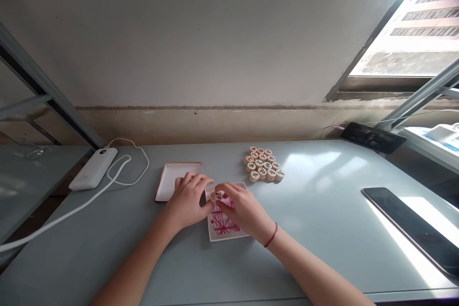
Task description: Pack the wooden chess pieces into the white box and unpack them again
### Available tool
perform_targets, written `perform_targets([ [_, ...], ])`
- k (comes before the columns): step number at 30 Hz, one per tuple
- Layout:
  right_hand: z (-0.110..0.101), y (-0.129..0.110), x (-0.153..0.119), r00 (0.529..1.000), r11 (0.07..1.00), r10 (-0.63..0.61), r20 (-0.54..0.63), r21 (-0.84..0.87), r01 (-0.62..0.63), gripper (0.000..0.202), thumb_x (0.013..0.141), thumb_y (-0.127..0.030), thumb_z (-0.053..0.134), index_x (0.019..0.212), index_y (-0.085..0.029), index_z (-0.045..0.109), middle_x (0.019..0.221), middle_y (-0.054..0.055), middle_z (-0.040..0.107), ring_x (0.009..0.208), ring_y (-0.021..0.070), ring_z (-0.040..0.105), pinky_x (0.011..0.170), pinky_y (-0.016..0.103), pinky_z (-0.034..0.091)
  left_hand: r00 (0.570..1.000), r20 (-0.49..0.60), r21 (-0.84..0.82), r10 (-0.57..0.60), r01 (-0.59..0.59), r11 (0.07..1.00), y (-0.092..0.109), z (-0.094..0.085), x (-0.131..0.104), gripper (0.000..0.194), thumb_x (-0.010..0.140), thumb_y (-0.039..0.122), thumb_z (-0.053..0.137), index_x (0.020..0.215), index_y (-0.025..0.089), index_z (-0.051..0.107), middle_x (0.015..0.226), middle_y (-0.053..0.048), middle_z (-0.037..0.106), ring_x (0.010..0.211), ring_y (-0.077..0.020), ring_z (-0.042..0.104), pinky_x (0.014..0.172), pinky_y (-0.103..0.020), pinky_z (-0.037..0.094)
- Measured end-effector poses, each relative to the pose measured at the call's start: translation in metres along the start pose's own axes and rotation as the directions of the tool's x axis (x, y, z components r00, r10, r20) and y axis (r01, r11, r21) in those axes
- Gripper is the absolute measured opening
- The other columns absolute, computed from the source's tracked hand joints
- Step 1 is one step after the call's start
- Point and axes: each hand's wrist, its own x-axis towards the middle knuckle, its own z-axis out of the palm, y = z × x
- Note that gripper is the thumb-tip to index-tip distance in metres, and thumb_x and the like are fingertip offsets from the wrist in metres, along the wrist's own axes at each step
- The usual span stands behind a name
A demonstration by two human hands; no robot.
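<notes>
My right hand (241, 204) pinches a Chinese chess piece (218, 195) between thumb and fingers, over the far left corner of a shallow white box (226, 237). In that box lies a sheet with pink-red lines (225, 222). At least one more piece shows partly beside the held one. My left hand (190, 199) is at the box's left side, its fingers and thumb apart and no object visible in its grasp. Beyond the box, round wooden chess pieces (262, 164) with red and black characters are grouped closely in short stacks.
An open box lid (175, 182) with an orange-brown edge lies left of my left hand. A white power bank (93, 168) with a white cable (79, 208) is at the left. On the right are a dark phone (412, 229) and another black device (373, 137) against the wall.
</notes>
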Motion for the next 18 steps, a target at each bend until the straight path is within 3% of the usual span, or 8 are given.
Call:
perform_targets([
  [5, 0.008, 0.002, 0.002, 0.999, 0.985, -0.032, 0.016, -0.170, 0.035, 0.021, 0.085, -0.016, 0.058, 0.105, -0.021, 0.056, 0.099, 0.007, 0.064, 0.081, 0.0188, 0.062, 0.067, 0.028, 0.048, 0.996, 0.076, 0.032, -0.041, 0.039, 0.999, 0.000, -0.001, -0.002, 0.040, 0.076, 0.023, 0.055, 0.116, 0.025, 0.059, 0.108, -0.004, 0.065, 0.105, -0.0274, 0.049, 0.086, -0.042, 0.035],
  [8, 0.011, 0.000, 0.004, 0.998, 0.983, 0.025, 0.053, -0.182, -0.015, 0.017, 0.086, -0.011, 0.054, 0.100, -0.020, 0.055, 0.085, 0.005, 0.066, 0.077, 0.0187, 0.062, 0.063, 0.026, 0.044, 0.996, 0.079, 0.019, -0.037, 0.036, 0.999, 0.003, 0.000, -0.002, 0.038, 0.077, 0.024, 0.055, 0.114, 0.025, 0.059, 0.107, -0.004, 0.066, 0.104, -0.0267, 0.050, 0.086, -0.042, 0.035],
  [11, 0.010, -0.003, 0.004, 0.996, 0.990, 0.050, 0.080, -0.137, -0.039, 0.021, 0.083, -0.007, 0.052, 0.099, -0.021, 0.055, 0.087, 0.004, 0.068, 0.078, 0.0178, 0.062, 0.065, 0.025, 0.042, 0.997, 0.069, 0.018, -0.041, 0.039, 0.999, 0.005, 0.003, -0.002, 0.032, 0.078, 0.025, 0.056, 0.110, 0.026, 0.060, 0.104, -0.004, 0.066, 0.100, -0.0258, 0.052, 0.083, -0.041, 0.035],
  [15, -0.015, 0.009, 0.012, 0.993, 0.994, 0.099, 0.059, -0.045, -0.096, 0.033, 0.081, -0.010, 0.052, 0.111, -0.023, 0.055, 0.100, 0.003, 0.068, 0.071, 0.0142, 0.062, 0.065, 0.025, 0.044, 0.994, 0.005, 0.044, -0.112, 0.112, 0.993, 0.009, 0.013, -0.001, 0.024, 0.084, 0.032, 0.056, 0.106, 0.026, 0.062, 0.101, -0.003, 0.068, 0.099, -0.0258, 0.053, 0.080, -0.040, 0.033],
  [18, -0.046, 0.034, 0.033, 0.962, 0.944, 0.260, -0.079, -0.189, -0.271, 0.024, 0.085, -0.018, 0.050, 0.107, -0.021, 0.059, 0.104, 0.005, 0.067, 0.070, 0.0138, 0.062, 0.069, 0.026, 0.046, 0.988, -0.020, 0.041, -0.155, 0.156, 0.987, 0.013, 0.019, -0.001, 0.021, 0.083, 0.029, 0.058, 0.103, 0.026, 0.063, 0.099, -0.002, 0.068, 0.099, -0.0252, 0.053, 0.078, -0.039, 0.032],
])
